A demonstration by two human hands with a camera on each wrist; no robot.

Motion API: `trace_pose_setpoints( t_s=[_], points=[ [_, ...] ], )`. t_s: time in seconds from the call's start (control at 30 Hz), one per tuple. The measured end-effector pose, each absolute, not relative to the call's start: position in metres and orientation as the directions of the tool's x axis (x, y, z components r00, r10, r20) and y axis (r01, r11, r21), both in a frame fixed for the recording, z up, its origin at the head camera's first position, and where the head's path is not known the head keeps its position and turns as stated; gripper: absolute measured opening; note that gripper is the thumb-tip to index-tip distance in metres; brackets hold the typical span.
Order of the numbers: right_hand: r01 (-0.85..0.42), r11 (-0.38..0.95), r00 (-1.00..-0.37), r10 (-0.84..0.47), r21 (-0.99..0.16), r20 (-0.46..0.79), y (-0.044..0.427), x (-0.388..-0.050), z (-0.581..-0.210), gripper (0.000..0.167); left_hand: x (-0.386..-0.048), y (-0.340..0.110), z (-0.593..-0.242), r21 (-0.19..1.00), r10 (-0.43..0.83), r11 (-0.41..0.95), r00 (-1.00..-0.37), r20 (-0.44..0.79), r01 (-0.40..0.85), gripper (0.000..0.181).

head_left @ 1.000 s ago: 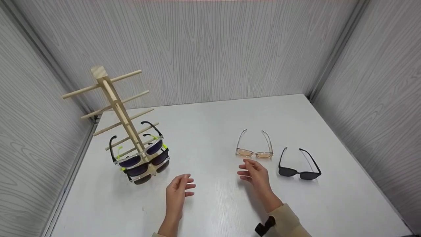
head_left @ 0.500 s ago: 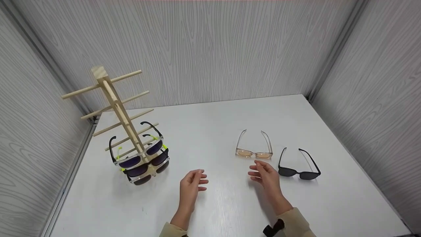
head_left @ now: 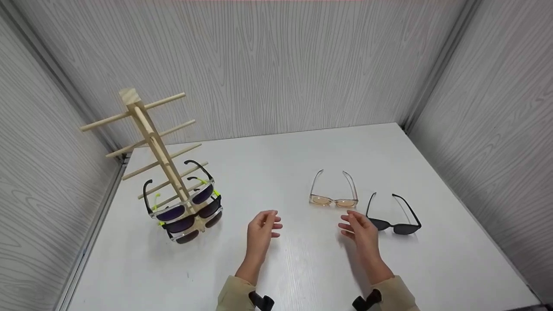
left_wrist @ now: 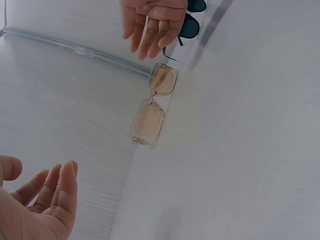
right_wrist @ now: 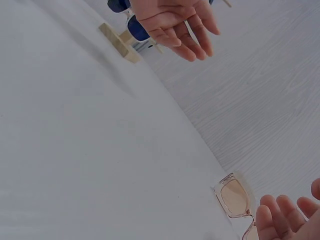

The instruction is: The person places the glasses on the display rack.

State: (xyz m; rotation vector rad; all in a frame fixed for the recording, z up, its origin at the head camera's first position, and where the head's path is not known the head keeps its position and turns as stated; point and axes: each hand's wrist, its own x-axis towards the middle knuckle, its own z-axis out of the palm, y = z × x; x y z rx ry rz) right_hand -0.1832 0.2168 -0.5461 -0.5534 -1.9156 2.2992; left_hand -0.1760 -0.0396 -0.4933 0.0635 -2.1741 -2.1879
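My left hand (head_left: 260, 235) hovers over the table's front middle, fingers loosely bent around nothing. To its right, my right hand (head_left: 362, 235) hangs in the same relaxed way, holding nothing. Just beyond the right hand lie clear-framed glasses with orange-tinted lenses (head_left: 332, 201), temples unfolded and pointing away. Black sunglasses (head_left: 404, 229) lie right of that hand, which hides part of their left lens in the head view. The left wrist view shows the orange-lensed glasses (left_wrist: 148, 120) between both hands, touched by neither.
At the left a wooden display stand (head_left: 157, 147) leans in view, with several crossbars. Sunglasses with dark lenses (head_left: 185, 218) hang stacked on its lower bars, and its upper bars are bare. Grey wood-grain panels (head_left: 276, 65) wall the white table (head_left: 268, 172) at the back and sides.
My left hand has moved right and away from me. The right hand has shifted right, now overlapping the black sunglasses in view. The glasses and stand have stayed put.
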Motion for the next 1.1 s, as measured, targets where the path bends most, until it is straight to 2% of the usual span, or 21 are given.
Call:
trace_pose_setpoints(
  t_s=[0.13,0.37,0.5,0.73,1.1],
  points=[
    [0.120,-0.174,-0.934,0.313,-0.977,-0.170,0.218,-0.181,-0.549,0.038,-0.183,-0.036,-0.497,0.999,-0.040,0.027,-0.999,0.027,0.026,0.024],
    [0.063,-0.036,-0.936,0.345,-0.997,-0.071,0.216,-0.178,-0.554,0.041,-0.208,-0.027,-0.538,0.998,-0.024,0.038,-0.999,0.044,0.043,0.031],
    [0.022,0.000,-0.945,0.325,-1.000,-0.021,0.214,-0.176,-0.554,0.045,-0.214,-0.022,-0.542,0.999,-0.007,0.045,-0.999,0.032,0.032,0.030],
    [0.075,0.066,-0.970,0.235,-0.995,-0.058,0.215,-0.176,-0.555,0.065,-0.222,-0.011,-0.548,1.000,0.041,-0.004,-0.999,-0.005,-0.006,0.028],
    [0.130,0.198,-0.977,0.196,-0.972,-0.090,0.216,-0.191,-0.557,0.081,-0.231,0.010,-0.557,0.998,0.078,-0.019,-0.996,-0.051,-0.053,0.044]
  ],
)
